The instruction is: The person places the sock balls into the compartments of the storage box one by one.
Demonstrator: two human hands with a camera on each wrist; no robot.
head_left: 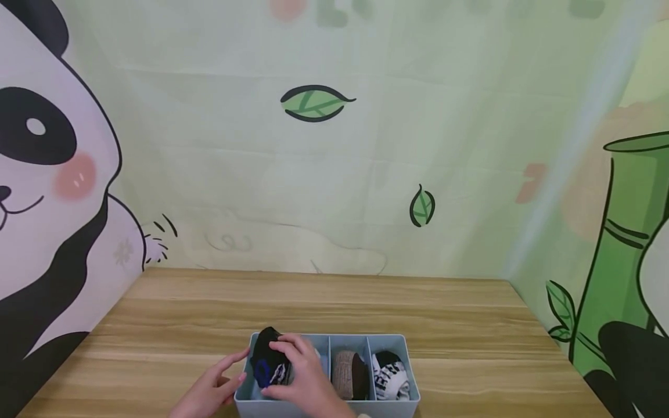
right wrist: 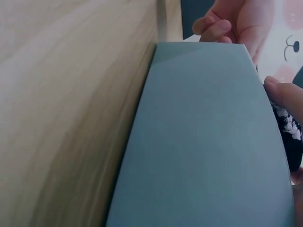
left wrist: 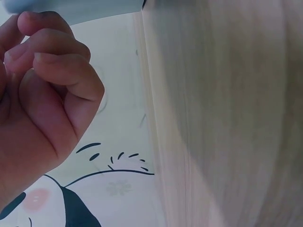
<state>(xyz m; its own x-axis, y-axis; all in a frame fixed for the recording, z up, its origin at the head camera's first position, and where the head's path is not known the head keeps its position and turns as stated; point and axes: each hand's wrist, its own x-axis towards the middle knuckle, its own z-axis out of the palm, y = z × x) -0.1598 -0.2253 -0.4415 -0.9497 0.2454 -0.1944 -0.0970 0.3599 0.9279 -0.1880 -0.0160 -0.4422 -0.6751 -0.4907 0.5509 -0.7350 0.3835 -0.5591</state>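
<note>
In the head view, my right hand (head_left: 308, 377) holds a black rolled sock (head_left: 263, 354) with blue and white markings between thumb and fingers. The sock stands in the left part of a pale blue divided box (head_left: 326, 409), its top at the back rim. My left hand (head_left: 209, 386) is at the box's left side, index fingertip and thumb right at the wall; in the left wrist view the other fingers of that hand (left wrist: 57, 71) are loosely bent. Part of the black sock (right wrist: 289, 125) shows past the box wall in the right wrist view.
Farther right in the box sit a brown-grey rolled sock (head_left: 350, 374) and a white one with black lettering (head_left: 391, 377), split by a divider. The box stands near the front of a wooden table (head_left: 470, 325). Behind hangs a printed panda backdrop (head_left: 235, 174).
</note>
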